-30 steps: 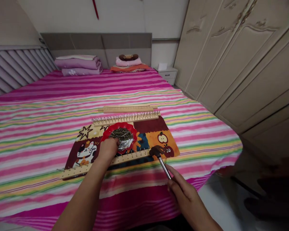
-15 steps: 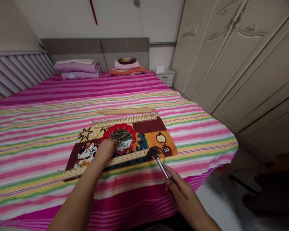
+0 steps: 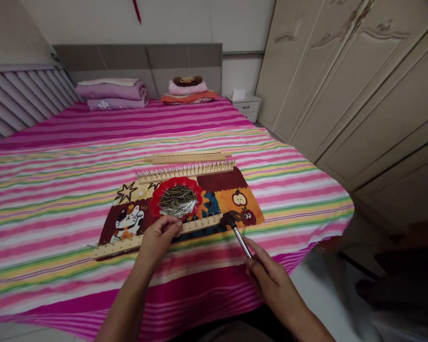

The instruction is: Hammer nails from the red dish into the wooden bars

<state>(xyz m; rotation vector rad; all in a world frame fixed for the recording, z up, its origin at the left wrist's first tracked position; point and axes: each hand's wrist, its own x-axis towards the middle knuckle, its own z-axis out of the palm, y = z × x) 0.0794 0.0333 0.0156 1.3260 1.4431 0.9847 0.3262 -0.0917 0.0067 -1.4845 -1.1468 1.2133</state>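
My right hand (image 3: 271, 278) grips a hammer (image 3: 241, 241) by its handle. The dark hammer head rests by the right end of a pale wooden strip (image 3: 124, 245), which has drilled holes and several nails standing along it. Over the middle of this strip is my left hand (image 3: 159, 239), its thumb and fingertips pinched together; whatever they may hold is too small to make out. Just beyond those fingers sits a red scalloped bowl (image 3: 157, 194) heaped with loose nails (image 3: 178, 200). The left hand hides part of the strip.
Behind the bowl, a second wooden strip (image 3: 185, 173) bristles with upright nails. Further back lie more bare wooden strips (image 3: 188, 158). A patterned mat (image 3: 223, 179) is under the bowl, on a striped bedspread (image 3: 292, 190). Folded bedding (image 3: 110, 92) lies by the headboard.
My left hand has come out of the nail bowl and moved toward me, over the near strip. The right hand and hammer have stayed almost in place; the view has tilted slightly down.
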